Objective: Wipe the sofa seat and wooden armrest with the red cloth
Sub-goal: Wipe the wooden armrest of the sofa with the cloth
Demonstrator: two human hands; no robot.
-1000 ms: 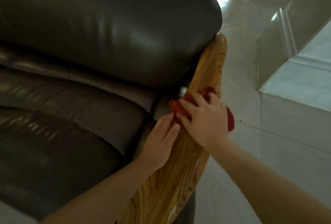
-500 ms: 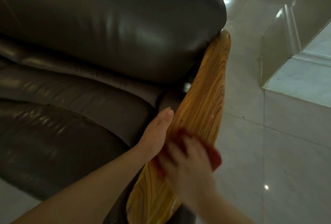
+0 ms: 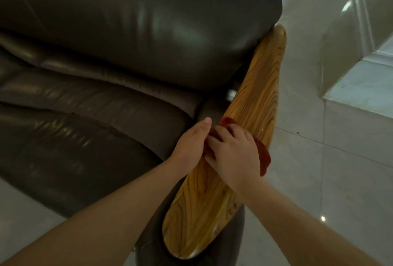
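The glossy wooden armrest runs diagonally along the right side of a dark leather sofa. The sofa seat lies to its left, below the bulging backrest. My right hand presses the red cloth flat on the middle of the armrest, fingers spread over it; most of the cloth is hidden under the hand, with one end hanging off the armrest's outer edge. My left hand rests with straight fingers against the armrest's inner edge, touching the cloth beside my right hand.
Pale polished floor tiles spread to the right of the sofa. A light stone step or ledge rises at the upper right, next to a pale wall. More floor shows at the lower left, in front of the seat.
My right hand slid the cloth down the armrest toward me, then back up to its middle. My left hand stayed on the inner edge. The camera shifted slightly.
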